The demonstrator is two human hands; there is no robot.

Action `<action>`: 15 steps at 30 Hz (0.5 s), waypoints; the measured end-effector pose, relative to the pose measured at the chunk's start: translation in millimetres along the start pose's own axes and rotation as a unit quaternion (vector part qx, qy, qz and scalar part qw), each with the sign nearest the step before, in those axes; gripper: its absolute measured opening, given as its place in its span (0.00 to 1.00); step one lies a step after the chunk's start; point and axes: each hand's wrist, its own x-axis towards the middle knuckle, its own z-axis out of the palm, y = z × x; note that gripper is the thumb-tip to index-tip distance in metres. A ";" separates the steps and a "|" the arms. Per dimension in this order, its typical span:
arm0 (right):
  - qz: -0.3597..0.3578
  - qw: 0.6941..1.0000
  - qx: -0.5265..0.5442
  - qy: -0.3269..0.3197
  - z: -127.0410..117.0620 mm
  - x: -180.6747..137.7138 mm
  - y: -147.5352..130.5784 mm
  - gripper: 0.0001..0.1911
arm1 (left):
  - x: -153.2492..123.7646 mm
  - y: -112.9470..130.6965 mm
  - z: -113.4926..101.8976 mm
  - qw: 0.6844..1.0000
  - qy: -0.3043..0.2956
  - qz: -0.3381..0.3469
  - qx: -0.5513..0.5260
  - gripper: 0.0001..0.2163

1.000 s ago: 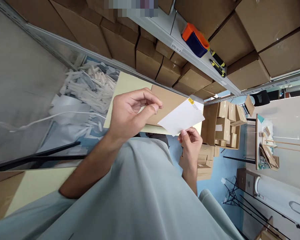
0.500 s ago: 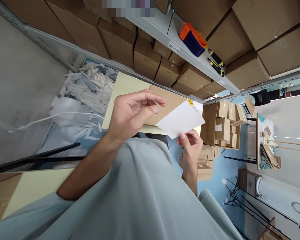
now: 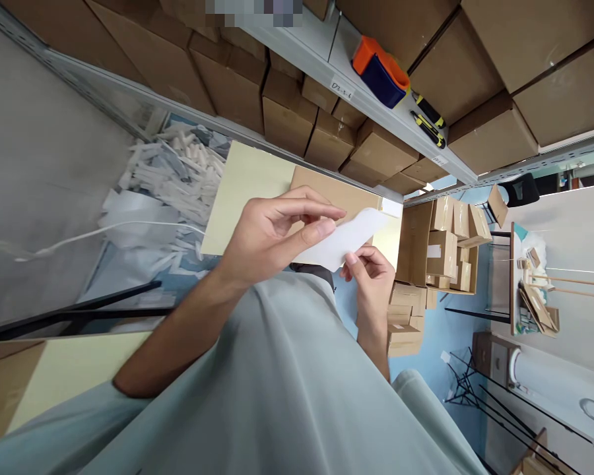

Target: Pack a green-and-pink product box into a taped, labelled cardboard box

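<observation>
A thin white sheet (image 3: 337, 245) is pinched at its lower edge between the thumb and fingers of my right hand (image 3: 371, 274). Its surface is tilted and slightly curved, with no print visible on it. My left hand (image 3: 287, 231) lies over the sheet's left end, thumb and fingers stretched out with a gap between them. Whether its fingertips touch the sheet is hard to see. Beyond both hands a flat brown cardboard box (image 3: 336, 188) rests on the pale yellow tabletop (image 3: 247, 175). A small white paper (image 3: 391, 207) shows at the box's right end.
Metal shelving (image 3: 371, 109) packed with cartons runs behind the table, holding an orange and blue tape dispenser (image 3: 382, 71) and yellow-black cutters (image 3: 428, 128). White scrap (image 3: 178, 171) is heaped at left. An open carton of small boxes (image 3: 443, 251) stands at right.
My left hand has moved right, over the sheet's left end. The sheet has tilted and curved, so its yellow label no longer shows. My right hand shifted slightly left and up.
</observation>
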 end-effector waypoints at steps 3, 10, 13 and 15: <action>0.006 1.000 0.003 -0.003 0.9 1.0 0.0 0.20 | 0.6 -5.0 -3.3 1.000 -0.002 0.015 -0.012 0.19; 0.011 1.000 0.016 -0.003 4.2 3.2 -2.4 0.20 | 1.9 -3.0 -0.3 1.000 0.021 0.003 0.013 0.11; 0.012 1.000 0.005 -0.001 5.7 4.1 -2.6 0.20 | 2.1 -0.7 1.3 0.999 0.031 -0.018 0.032 0.09; 0.010 1.000 0.002 -0.005 6.4 4.1 -2.7 0.20 | 2.5 -0.2 -0.3 0.999 0.031 -0.019 0.034 0.09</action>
